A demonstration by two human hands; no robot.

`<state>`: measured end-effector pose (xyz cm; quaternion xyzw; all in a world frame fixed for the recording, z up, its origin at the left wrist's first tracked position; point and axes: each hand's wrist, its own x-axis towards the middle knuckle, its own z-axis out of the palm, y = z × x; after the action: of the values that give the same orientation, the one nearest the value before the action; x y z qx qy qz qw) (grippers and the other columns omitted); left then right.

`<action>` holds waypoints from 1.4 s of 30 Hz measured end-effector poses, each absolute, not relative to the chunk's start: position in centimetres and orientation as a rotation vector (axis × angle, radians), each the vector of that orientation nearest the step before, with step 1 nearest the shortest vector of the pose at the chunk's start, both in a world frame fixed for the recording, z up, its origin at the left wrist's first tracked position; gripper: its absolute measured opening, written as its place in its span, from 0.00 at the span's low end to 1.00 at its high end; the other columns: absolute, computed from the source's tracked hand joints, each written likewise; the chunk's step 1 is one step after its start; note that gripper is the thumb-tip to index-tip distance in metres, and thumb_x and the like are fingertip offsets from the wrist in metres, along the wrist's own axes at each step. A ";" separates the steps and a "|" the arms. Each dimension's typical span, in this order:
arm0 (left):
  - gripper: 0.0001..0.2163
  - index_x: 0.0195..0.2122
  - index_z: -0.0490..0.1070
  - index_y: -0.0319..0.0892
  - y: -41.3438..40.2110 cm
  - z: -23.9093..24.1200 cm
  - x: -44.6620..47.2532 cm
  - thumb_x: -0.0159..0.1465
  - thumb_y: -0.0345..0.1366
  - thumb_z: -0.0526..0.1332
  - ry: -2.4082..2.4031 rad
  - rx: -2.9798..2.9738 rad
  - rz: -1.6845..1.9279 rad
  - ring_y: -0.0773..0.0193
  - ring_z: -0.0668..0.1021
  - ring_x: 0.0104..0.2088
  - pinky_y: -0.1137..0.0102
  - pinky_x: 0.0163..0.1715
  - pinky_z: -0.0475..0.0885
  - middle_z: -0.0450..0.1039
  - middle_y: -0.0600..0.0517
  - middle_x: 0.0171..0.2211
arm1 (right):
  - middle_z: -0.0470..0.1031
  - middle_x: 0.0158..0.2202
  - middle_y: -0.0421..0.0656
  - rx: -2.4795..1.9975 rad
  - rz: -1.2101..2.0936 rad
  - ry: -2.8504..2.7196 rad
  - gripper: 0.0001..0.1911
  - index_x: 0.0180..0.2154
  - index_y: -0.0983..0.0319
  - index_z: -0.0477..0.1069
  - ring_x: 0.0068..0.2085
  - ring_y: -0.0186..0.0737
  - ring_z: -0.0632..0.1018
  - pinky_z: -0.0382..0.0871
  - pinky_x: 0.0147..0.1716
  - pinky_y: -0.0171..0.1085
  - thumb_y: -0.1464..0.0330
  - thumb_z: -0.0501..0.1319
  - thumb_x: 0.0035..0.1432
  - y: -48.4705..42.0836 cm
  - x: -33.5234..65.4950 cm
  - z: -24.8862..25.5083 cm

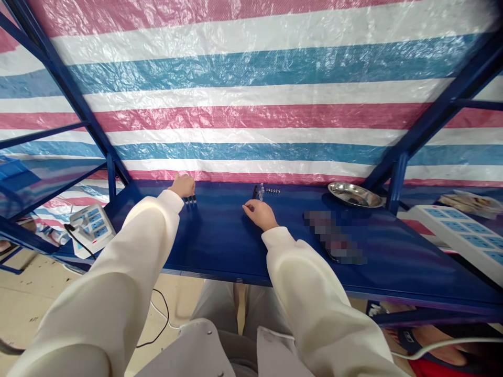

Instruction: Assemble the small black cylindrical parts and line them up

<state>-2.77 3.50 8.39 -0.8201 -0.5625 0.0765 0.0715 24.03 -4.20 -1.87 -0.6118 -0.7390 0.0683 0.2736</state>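
At the back left of the blue table, my left hand (183,186) is over a short row of small black cylinders with pale ends (190,199). Its fingers are curled, and whatever they grip is hidden. My right hand (261,213) is above the middle of the table, thumb and fingers brought together; I cannot make out anything between them. Just beyond it stand small black pieces (255,191) and small clear plastic pieces (261,191). To their right lies a row of several small metal parts (272,191).
A shiny metal dish (353,195) sits at the back right, with a blurred flat object (334,238) in front of it. Power strips stand at the left (92,228) and right (463,233). Blue frame posts rise at both sides before a striped sheet (251,120). Another person's arm (436,343) shows at lower right.
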 end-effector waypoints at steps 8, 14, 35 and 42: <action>0.12 0.41 0.74 0.42 2.7 8.9 -2.3 0.57 0.37 0.60 -1.547 -2.506 0.068 0.50 0.67 0.50 0.55 0.50 0.56 0.71 0.43 0.45 | 0.75 0.40 0.49 -1.994 0.111 -1.904 0.10 0.37 0.63 0.73 0.42 0.44 0.74 0.63 0.38 0.39 0.68 0.54 0.58 -4.4 24.7 -1.7; 0.18 0.54 0.65 0.43 0.1 7.6 2.1 0.65 0.36 0.49 -1.138 -2.704 -0.253 0.55 0.67 0.51 0.60 0.51 0.55 0.68 0.44 0.50 | 0.71 0.44 0.55 -2.117 0.021 -1.801 0.14 0.41 0.65 0.73 0.48 0.52 0.70 0.62 0.41 0.46 0.67 0.53 0.58 -4.5 24.7 -1.9; 0.20 0.59 0.57 0.43 0.7 -0.9 13.8 0.66 0.32 0.47 -1.285 -2.713 -0.340 0.53 0.67 0.49 0.58 0.45 0.59 0.66 0.42 0.49 | 0.69 0.48 0.57 -2.159 0.062 -1.708 0.18 0.47 0.65 0.71 0.50 0.54 0.67 0.61 0.44 0.49 0.71 0.50 0.57 -4.8 24.3 -1.5; 0.12 0.41 0.71 0.40 0.8 0.1 12.7 0.66 0.33 0.49 -1.290 -2.670 -0.471 0.56 0.71 0.44 0.61 0.42 0.60 0.73 0.45 0.41 | 0.65 0.55 0.55 -2.150 0.109 -1.746 0.20 0.52 0.62 0.68 0.57 0.55 0.63 0.57 0.50 0.53 0.68 0.50 0.59 -4.6 24.1 -2.5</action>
<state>12.74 0.76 0.11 -0.8871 -0.4286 -0.1565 0.0695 24.09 -4.56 -2.46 -0.7625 -0.6191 0.0388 0.1839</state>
